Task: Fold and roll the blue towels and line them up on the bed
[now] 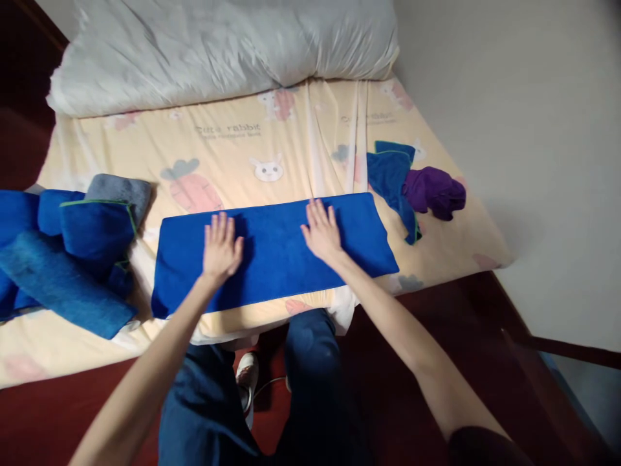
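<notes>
A blue cloth [276, 252] lies flat as a long rectangle near the front edge of the bed. On its left part rests my left hand [222, 249], palm down with the fingers stretched out. My right hand [323, 230] lies palm down on the right part, its fingers slightly spread and near the cloth's far edge. Neither hand grips anything.
Blue cloths [97, 236] and a grey cloth [119, 191] are piled at the left. To the right lie a crumpled blue cloth [391, 175] and a purple cloth [434, 192]. A rolled white quilt [233, 52] spans the back of the patterned bed sheet [233, 155]; a wall [524, 162] stands at right.
</notes>
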Demonstrator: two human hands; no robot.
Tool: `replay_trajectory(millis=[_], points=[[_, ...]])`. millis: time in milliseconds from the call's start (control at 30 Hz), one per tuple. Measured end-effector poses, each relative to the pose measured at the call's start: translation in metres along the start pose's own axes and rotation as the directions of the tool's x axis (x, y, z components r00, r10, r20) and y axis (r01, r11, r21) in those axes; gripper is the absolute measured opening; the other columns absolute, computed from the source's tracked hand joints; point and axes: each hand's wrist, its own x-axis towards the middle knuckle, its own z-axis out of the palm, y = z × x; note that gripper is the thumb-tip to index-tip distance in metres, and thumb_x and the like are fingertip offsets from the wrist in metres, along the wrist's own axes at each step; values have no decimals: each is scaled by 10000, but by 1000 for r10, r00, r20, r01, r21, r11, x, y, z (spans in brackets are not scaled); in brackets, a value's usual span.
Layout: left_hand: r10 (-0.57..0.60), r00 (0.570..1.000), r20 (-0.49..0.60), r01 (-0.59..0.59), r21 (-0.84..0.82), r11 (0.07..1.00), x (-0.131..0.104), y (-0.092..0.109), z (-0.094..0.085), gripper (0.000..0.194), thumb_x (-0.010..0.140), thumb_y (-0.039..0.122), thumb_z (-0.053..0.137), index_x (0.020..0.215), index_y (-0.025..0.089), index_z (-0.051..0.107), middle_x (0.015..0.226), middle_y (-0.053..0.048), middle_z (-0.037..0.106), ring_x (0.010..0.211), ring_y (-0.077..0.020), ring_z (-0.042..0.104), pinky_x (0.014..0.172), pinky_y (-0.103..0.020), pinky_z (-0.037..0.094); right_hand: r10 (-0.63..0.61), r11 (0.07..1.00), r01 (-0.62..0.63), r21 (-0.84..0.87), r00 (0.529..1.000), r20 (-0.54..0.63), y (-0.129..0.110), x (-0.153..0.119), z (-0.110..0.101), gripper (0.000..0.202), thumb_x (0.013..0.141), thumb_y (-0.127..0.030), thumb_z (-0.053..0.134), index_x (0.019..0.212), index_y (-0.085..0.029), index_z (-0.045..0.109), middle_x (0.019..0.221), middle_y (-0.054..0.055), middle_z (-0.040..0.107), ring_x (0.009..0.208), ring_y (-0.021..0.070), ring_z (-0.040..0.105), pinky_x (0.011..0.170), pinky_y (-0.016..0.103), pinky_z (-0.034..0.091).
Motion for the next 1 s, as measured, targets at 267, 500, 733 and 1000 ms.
replay_trajectory(millis=[267,500,733,1000], points=[[42,999,10,-41,-113,993,-71,74,43,670,1090,412,356,1727,205,347,1783,-122,250,1683,-345,146,1355,-638,151,25,993,-34,112,996,85,-74,-73,48,657,1105,-475,327,1727,-263,311,1798,7,234,1708,244,172,1417,546,88],[-369,927,-66,370,-7,929,-108,-11,-5,709,1094,515,387,1719,184,352,1797,-167,201,1682,-409,87,1311,-727,93,232,972,-229,-50,971,65,24,-109,-2,681,1108,-497,329,1705,-170,350,1809,105,207,1704,294,170,1388,590,116],[-531,840,-115,541,94,835,-145,-22,-6,711,1095,507,443,1715,169,365,1811,-141,157,1682,-414,52,1342,-653,69,394,894,-382,-234,919,6,111,-158,-21,738,1121,-531,197,1741,-131,221,1826,146,124,1711,300,118,1375,604,152],[-597,797,-93,602,44,797,-169,-55,-19,748,1084,542,458,1737,207,311,1817,-109,152,1644,-417,237,1300,-615,292,455,856,-435,-279,891,5,123,-166,-28,760,1116,-556,147,1750,-138,180,1832,130,93,1712,278,90,1381,596,148]])
